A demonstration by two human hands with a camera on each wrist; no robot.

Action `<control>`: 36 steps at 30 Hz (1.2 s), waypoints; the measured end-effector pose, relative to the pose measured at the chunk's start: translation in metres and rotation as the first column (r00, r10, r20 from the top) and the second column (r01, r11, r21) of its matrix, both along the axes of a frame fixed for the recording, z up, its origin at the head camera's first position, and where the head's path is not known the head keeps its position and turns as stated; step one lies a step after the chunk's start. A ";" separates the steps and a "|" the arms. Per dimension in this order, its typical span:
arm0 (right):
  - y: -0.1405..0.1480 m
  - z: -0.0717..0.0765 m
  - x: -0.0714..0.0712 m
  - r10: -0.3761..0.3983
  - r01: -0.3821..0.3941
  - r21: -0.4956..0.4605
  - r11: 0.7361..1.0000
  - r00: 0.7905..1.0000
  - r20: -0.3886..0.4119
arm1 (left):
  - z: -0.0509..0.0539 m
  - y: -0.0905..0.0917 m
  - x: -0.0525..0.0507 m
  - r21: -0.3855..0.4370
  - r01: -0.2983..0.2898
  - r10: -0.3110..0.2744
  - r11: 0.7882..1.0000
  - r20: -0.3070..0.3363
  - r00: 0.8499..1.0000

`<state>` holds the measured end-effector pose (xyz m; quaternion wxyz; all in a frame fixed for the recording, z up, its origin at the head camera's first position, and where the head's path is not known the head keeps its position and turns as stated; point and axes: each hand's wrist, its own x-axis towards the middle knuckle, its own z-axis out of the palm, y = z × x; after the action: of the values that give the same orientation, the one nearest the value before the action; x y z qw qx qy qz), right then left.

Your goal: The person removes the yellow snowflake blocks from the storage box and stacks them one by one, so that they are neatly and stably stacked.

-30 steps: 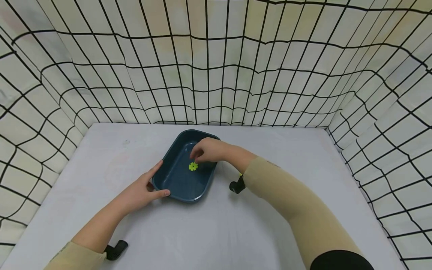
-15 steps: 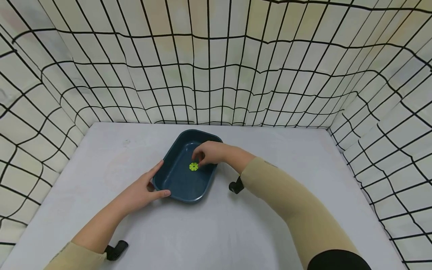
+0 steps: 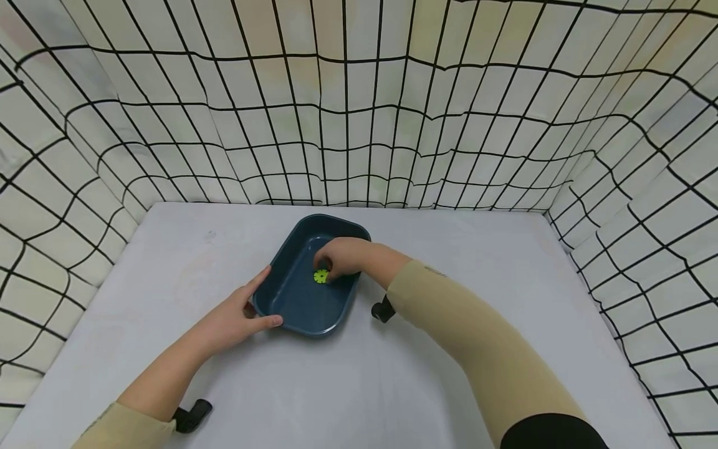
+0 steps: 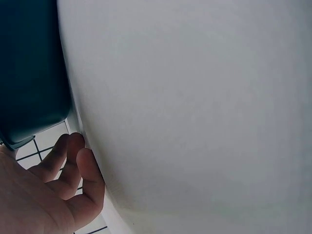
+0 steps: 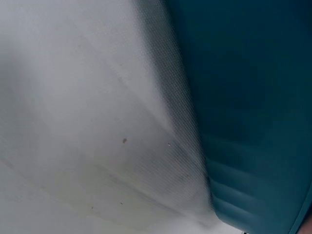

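A dark blue plastic tub with rounded corners rests on the white table. My left hand holds its near left corner, thumb over the front rim and fingers along the left side. In the left wrist view, curled fingers of that hand show beside the tub wall. Inside the tub lies a small yellow-green flower-shaped piece. My right hand reaches over the right rim, its fingertips and thumb closed about this piece and covering its upper right edge. The right wrist view shows the tub's outer wall; the fingertips are out of sight.
White cloth covers the table. Black netting over pale sheets encloses the back and both sides. Black wrist cameras sit near the left forearm and right forearm.
My right hand has lowered over the flower-shaped piece, its fingertips coming down onto it. The piece and tub stay nearly in place, and the left hand keeps its hold.
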<state>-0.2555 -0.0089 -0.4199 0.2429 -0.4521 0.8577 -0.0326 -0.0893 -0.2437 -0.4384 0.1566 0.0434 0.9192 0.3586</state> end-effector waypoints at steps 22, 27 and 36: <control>-0.005 -0.004 0.002 -0.016 0.016 -0.017 1.000 1.000 0.001 | 0.000 -0.002 0.001 0.033 -0.001 0.001 0.999 0.006 1.000; -0.004 -0.002 0.004 -0.014 0.014 -0.023 1.000 1.000 0.019 | 0.001 -0.001 0.001 0.039 0.001 -0.002 0.999 0.005 1.000; -0.001 0.000 0.001 -0.022 0.031 -0.093 0.995 0.995 0.097 | 0.001 -0.001 0.001 0.029 0.005 -0.005 1.000 0.000 1.000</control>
<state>-0.2549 -0.0102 -0.4199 0.2617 -0.4495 0.8485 -0.0978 -0.0886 -0.2448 -0.4378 0.1568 0.0479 0.9139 0.3713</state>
